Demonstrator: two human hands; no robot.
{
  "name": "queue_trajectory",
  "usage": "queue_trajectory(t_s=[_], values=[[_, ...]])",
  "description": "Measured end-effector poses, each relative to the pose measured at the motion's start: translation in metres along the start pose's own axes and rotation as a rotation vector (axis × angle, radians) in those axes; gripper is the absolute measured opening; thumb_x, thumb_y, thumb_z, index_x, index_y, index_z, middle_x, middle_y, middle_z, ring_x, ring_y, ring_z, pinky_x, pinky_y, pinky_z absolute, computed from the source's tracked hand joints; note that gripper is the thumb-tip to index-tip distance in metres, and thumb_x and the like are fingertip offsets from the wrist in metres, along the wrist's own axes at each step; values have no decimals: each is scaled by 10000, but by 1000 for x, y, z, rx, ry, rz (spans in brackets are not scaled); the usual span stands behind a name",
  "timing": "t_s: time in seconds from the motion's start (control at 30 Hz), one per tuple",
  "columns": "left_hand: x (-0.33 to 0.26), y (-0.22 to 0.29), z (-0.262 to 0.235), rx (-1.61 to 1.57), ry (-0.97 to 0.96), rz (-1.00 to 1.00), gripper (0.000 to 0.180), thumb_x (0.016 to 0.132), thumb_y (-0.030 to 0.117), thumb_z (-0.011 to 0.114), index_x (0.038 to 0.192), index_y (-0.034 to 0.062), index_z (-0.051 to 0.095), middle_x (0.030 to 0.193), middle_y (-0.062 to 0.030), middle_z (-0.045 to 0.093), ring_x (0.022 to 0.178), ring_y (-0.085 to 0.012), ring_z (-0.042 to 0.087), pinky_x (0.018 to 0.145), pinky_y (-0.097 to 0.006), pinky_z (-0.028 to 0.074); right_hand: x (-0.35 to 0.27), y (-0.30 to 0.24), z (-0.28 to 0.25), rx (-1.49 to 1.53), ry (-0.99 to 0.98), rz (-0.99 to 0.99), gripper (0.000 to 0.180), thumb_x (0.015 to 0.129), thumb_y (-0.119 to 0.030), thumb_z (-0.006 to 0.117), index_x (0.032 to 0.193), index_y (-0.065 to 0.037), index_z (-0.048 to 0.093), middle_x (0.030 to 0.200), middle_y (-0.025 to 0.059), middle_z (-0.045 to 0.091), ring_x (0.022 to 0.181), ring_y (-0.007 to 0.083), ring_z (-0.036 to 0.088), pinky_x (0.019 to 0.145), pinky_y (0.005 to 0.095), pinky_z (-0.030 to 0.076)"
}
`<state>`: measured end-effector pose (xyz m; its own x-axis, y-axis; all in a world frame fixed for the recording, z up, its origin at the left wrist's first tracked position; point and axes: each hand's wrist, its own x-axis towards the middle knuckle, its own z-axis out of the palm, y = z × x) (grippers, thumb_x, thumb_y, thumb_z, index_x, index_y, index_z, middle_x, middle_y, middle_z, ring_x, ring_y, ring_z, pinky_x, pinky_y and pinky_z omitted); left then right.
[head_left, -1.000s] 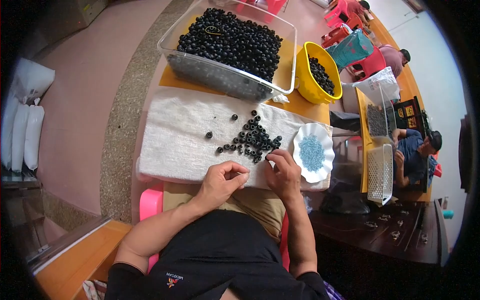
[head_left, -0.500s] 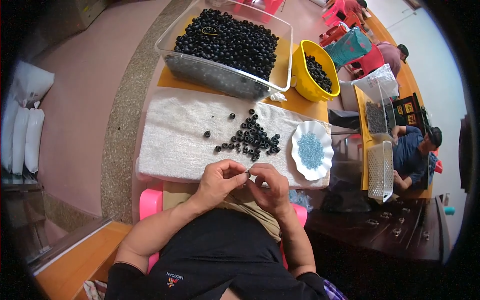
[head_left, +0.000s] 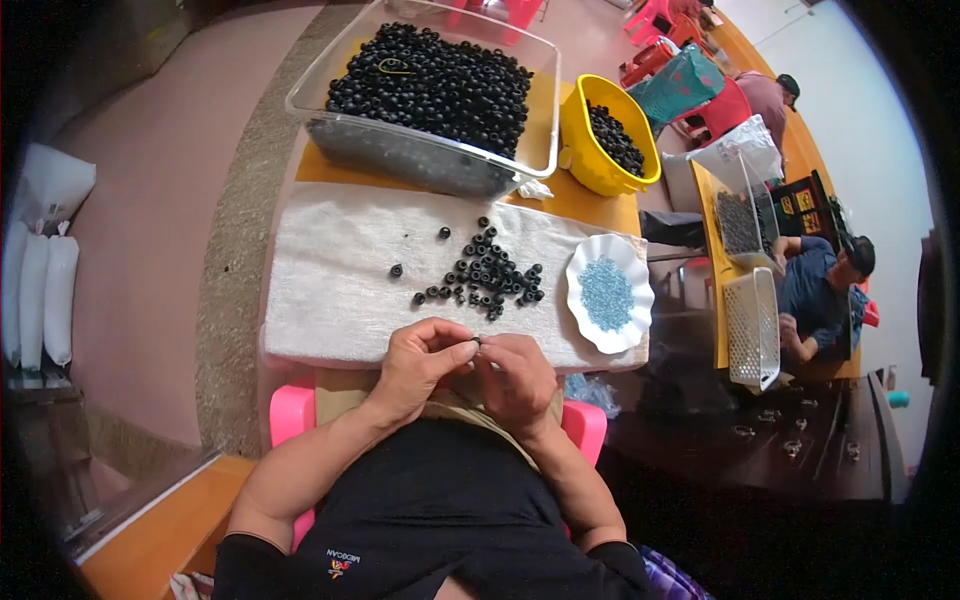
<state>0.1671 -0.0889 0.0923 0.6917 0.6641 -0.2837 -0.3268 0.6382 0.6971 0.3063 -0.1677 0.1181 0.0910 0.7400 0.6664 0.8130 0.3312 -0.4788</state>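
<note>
My left hand point(head_left: 421, 368) and my right hand point(head_left: 516, 382) meet in front of me at the near edge of a white towel point(head_left: 330, 270). Thumbs and fingertips of both pinch one small black round piece point(head_left: 476, 340), mostly covered by the fingers. Just beyond lies a loose pile of black round pieces point(head_left: 490, 268) with holes in them. A few of these sit apart on its left side. To the right of the pile, a white wavy-rimmed plate point(head_left: 640, 322) holds many tiny pale-blue, clear bits point(head_left: 606, 292).
Behind the towel stand a large clear bin point(head_left: 420, 165) full of black pieces and a yellow basket point(head_left: 595, 165) with more. A co-worker point(head_left: 815, 290) sits at right by a table with a white perforated basket point(head_left: 752, 330). White sacks point(head_left: 45, 290) lean at far left.
The whole view has shifted slightly, so the table things appear further left. My right fingers have closed in over the black piece, which now shows less. Both hands stay together.
</note>
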Motion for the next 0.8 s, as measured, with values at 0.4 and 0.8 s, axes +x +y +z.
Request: queue_trajectory(t_s=[0.4, 0.8], values=[[-2, -3, 1, 36, -4, -35, 150, 867, 19, 690, 1009, 12, 645, 909, -63, 679, 795, -115, 648, 730, -254, 552, 0, -7, -16, 28, -81, 13, 273, 729, 49, 730, 975, -21, 632, 905, 146, 687, 749, 293, 671, 636, 351, 541], [-5, -6, 5, 164, -3, -5, 166, 858, 68, 724, 1001, 15, 661, 872, -42, 670, 730, -110, 632, 677, -245, 536, 20, 120, -137, -608, -136, 340, 76, 804, -39, 664, 879, -38, 672, 812, 142, 671, 729, 299, 670, 659, 359, 524]])
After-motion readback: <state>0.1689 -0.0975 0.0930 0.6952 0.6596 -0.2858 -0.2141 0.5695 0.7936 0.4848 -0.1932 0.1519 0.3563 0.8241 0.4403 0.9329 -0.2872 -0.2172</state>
